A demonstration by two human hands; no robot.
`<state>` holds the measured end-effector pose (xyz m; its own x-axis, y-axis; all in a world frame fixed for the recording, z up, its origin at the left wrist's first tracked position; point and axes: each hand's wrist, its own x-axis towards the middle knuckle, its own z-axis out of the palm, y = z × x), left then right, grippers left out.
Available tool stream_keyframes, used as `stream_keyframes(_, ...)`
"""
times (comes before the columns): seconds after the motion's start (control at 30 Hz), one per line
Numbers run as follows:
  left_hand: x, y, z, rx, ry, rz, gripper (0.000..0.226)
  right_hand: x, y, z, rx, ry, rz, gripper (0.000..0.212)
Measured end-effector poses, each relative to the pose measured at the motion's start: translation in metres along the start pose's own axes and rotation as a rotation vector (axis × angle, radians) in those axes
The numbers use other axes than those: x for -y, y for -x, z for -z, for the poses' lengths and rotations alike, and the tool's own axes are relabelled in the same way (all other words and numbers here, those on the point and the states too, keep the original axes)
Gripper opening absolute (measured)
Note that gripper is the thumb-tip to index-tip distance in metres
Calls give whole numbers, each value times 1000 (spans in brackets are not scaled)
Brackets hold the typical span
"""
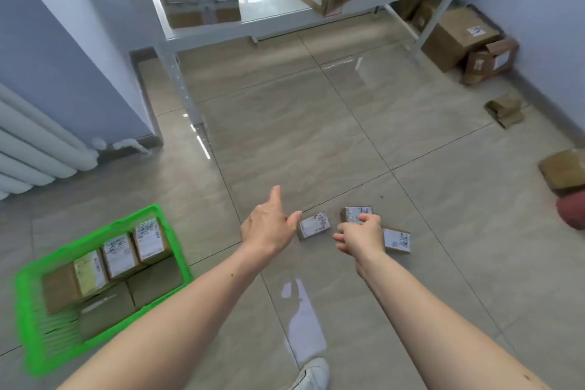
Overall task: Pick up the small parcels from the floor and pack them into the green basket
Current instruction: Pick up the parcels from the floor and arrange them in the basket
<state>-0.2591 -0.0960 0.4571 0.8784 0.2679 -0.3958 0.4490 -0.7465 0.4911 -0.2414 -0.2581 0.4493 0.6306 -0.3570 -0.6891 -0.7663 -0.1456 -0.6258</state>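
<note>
Three small brown parcels with white labels lie on the tiled floor: one just right of my left hand, one behind my right hand, one to its right. My left hand hangs open above the floor, fingertips close to the first parcel. My right hand has loosely curled fingers over the middle parcel's near edge; whether it grips that parcel is unclear. The green basket stands on the floor at the lower left and holds several labelled parcels.
A white metal shelf with large cardboard boxes stands ahead, its leg near the basket side. More boxes sit by the right wall. A radiator is at left. My white shoe shows below.
</note>
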Motion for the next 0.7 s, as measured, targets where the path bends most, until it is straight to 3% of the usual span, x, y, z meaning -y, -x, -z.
stream_keyframes(0.43, -122, -100, -115, 114, -52, -33, 68, 20, -160, 122, -116, -1, -59, 51)
stream_keyframes(0.7, -122, -179, -265, 226, -59, -46, 67, -67, -310, 112, -49, -58, -154, 58)
